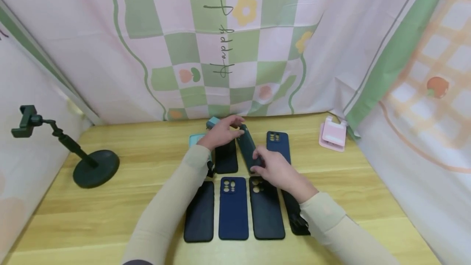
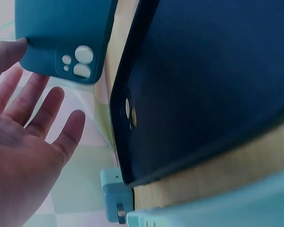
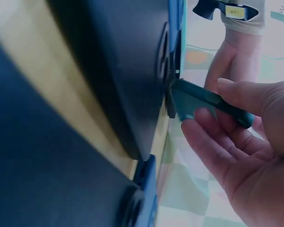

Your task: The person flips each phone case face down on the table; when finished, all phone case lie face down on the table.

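A dark teal phone case (image 1: 247,146) is lifted a little off the wooden table (image 1: 128,146), between both hands. My right hand (image 1: 259,162) pinches its near end between thumb and fingers; the right wrist view shows that grip (image 3: 227,101) on the teal case (image 3: 208,99). My left hand (image 1: 235,128) is at the case's far end. In the left wrist view its fingers (image 2: 38,94) are straight and spread, one fingertip touching the edge of the teal case (image 2: 61,33). A black case (image 2: 203,85) lies flat just beside it.
Several dark and blue phone cases lie in two rows: black (image 1: 225,156), navy (image 1: 278,145), black (image 1: 200,212), blue (image 1: 233,207), black (image 1: 265,212). A light teal case (image 1: 195,139) lies behind my left hand. A pink stand (image 1: 333,134) sits back right, a dark phone holder (image 1: 92,167) left.
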Tool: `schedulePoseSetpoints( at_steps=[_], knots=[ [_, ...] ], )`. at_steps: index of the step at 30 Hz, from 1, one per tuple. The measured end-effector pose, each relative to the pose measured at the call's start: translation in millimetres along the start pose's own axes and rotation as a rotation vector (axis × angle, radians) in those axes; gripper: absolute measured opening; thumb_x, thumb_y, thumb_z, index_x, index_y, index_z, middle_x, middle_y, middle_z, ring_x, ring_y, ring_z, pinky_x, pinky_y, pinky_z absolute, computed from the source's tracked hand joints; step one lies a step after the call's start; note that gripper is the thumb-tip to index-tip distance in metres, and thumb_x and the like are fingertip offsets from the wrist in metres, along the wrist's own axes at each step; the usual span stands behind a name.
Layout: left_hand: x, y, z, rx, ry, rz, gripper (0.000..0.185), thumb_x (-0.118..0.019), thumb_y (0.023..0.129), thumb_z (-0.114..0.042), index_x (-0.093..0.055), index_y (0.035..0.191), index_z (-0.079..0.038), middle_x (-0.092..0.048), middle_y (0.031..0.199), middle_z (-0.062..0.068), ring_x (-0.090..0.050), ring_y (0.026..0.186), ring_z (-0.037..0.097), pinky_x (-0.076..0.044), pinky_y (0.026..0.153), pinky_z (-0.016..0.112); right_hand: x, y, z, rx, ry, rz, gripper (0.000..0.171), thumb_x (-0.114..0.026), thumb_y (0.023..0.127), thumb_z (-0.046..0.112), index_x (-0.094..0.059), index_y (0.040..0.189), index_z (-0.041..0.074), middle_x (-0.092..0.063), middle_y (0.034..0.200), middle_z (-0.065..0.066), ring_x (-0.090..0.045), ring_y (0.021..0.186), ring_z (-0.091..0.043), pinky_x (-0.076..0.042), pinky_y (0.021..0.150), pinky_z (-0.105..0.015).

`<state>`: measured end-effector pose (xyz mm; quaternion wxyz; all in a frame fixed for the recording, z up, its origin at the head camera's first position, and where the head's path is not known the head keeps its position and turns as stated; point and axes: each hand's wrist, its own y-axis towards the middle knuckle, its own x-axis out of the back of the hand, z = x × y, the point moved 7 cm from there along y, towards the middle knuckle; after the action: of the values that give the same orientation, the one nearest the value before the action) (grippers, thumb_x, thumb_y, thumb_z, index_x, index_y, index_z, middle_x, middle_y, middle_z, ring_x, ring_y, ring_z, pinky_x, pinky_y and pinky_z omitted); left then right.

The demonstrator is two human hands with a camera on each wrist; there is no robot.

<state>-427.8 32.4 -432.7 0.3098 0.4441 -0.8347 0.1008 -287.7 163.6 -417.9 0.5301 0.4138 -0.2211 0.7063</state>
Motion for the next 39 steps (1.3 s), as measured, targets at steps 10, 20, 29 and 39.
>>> schedulePoseSetpoints(
  at_steps=[10,20,29,39],
  knots=[
    [-8.0,10.0,-1.7,0.052,0.004,-0.052,0.015,-0.065,0.096,-0.028,-0.062,0.102,-0.015,-0.062,0.112,-0.001,-0.056,0.108,0.018,-0.046,0.093,0.038,-2.2,4.8,-14.4,-0.101,-0.031,0.040,0.017,-0.071,0.092,0.023,-0.058,0.101,0.016,-0.061,0.079,0.006,-0.055,0.063,-0.010,-0.046,0.058,-0.032],
    [-24.1,14.7,-3.6,0.031,0.113,0.050,0.024,-0.060,0.097,-0.033,-0.072,0.114,-0.020,-0.064,0.126,-0.003,-0.059,0.111,0.014,-0.047,0.090,0.032,-6.6,2.8,-25.2,-0.153,-0.054,0.152,0.023,-0.067,0.095,0.025,-0.058,0.112,0.014,-0.053,0.069,0.002,-0.050,0.056,-0.015,-0.043,0.057,-0.033],
    [-25.5,8.5,-6.2,0.037,0.060,0.142,0.035,-0.058,0.099,-0.027,-0.065,0.130,-0.014,-0.054,0.141,-0.002,-0.048,0.130,0.019,-0.042,0.101,0.036,-6.5,2.2,-30.0,-0.156,-0.087,0.204,0.032,-0.067,0.094,0.029,-0.062,0.120,0.011,-0.065,0.086,0.004,-0.059,0.071,-0.010,-0.050,0.068,-0.036],
    [8.0,-10.4,7.6,0.108,0.014,0.079,0.033,-0.055,0.101,-0.027,-0.065,0.128,-0.010,-0.064,0.122,0.002,-0.061,0.105,0.017,-0.048,0.092,0.037,-4.6,0.6,-23.9,-0.144,-0.102,0.212,0.031,-0.066,0.094,0.030,-0.064,0.120,0.012,-0.067,0.096,0.003,-0.061,0.080,-0.011,-0.051,0.074,-0.038]
  ],
)
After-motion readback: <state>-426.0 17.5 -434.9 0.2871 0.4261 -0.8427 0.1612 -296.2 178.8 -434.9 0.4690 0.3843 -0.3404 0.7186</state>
